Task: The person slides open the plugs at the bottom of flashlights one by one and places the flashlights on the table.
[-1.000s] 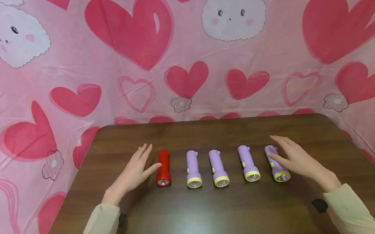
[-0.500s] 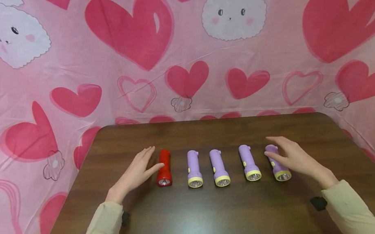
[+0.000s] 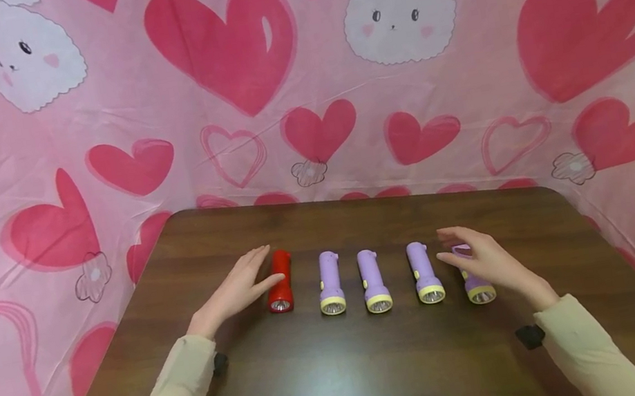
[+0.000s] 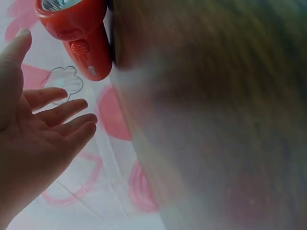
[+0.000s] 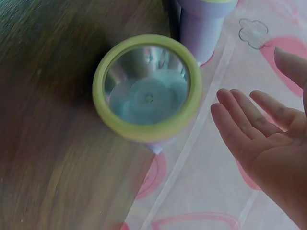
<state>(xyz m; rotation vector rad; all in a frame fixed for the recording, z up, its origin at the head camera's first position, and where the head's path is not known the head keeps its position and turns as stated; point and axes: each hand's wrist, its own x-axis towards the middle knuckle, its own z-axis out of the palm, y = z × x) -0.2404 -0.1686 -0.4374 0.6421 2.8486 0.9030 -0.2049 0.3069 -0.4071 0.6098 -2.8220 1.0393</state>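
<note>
Five is not counted here; a row of flashlights lies on the brown table, lens ends toward me. At its left end is a red flashlight point(image 3: 280, 295). My left hand point(image 3: 235, 289) hovers beside it, fingers extended, thumb overlapping its body in the head view. In the left wrist view the palm point(image 4: 43, 124) shows nothing in it. The rightmost purple flashlight point(image 3: 479, 290) is partly hidden under my right hand point(image 3: 492, 260), whose fingers reach left above it. The right wrist view shows its yellow-rimmed lens point(image 5: 147, 88) apart from the loosely bent fingers point(image 5: 244, 120).
Between the hands lie a purple flashlight point(image 3: 330, 283), another purple flashlight point(image 3: 373, 282) and a third purple flashlight point(image 3: 425, 273). The wooden table point(image 3: 335, 377) meets a pink cloth point(image 3: 337, 89) with hearts and rabbits behind and at both sides.
My left hand has shifted slightly right, closer over the red flashlight. My right hand has moved left, covering more of the rightmost purple flashlight. The flashlights keep their places on the table.
</note>
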